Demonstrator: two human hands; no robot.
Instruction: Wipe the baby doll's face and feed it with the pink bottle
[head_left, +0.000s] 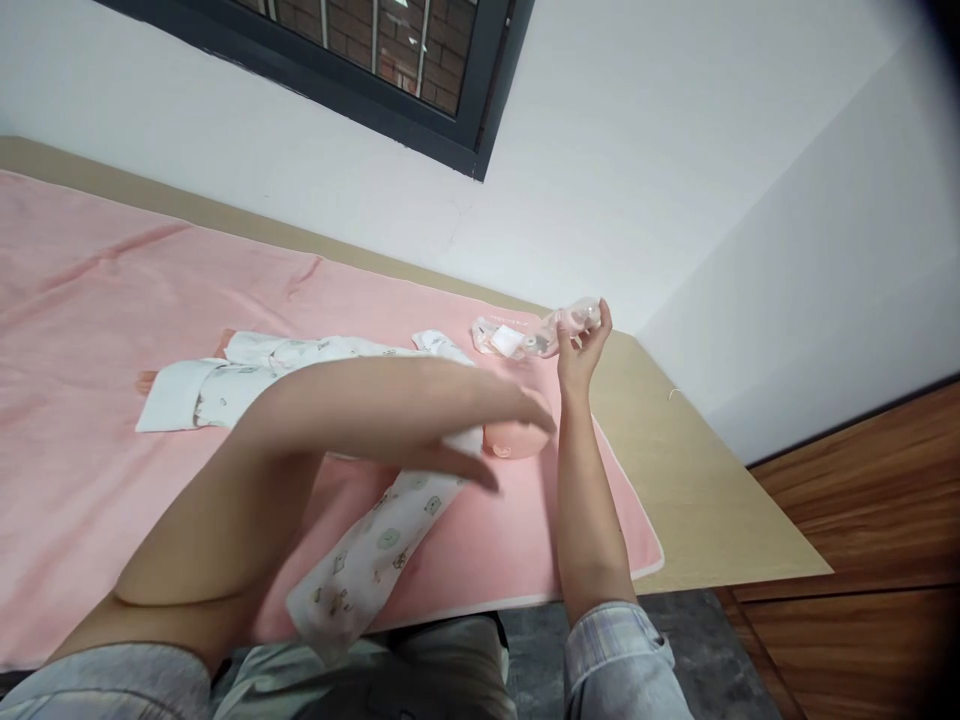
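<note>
Where the rolled sleeves (622,645) end, close by, two bare arms reach out over a table (675,460). Down between them are the person's trousers (457,665), with a bit of dark floor (694,640) beside them. A pink blanket (480,560) covers much of the table. On it lies a doll (232,395) in a white suit with little green and brown pictures, its feet toward the left and its head (529,440) toward the right. One doll sleeve sticks out toward the person, past the blanket's near edge.

The left hand (450,398) is over the doll's top half and looks blurry. Its thumb and fingers are apart, with nothing between them that I can see. I cannot tell if it touches the doll.

Farther off, past the doll's head, the right hand (583,355) has its thumb and fingers pinched around a clear plastic pack (579,318) with something pink inside. Just left of that is a white tag (508,341).

Behind stands a white wall (615,150) with a dark-framed window (480,90). Bars and bricks show through the glass.
</note>
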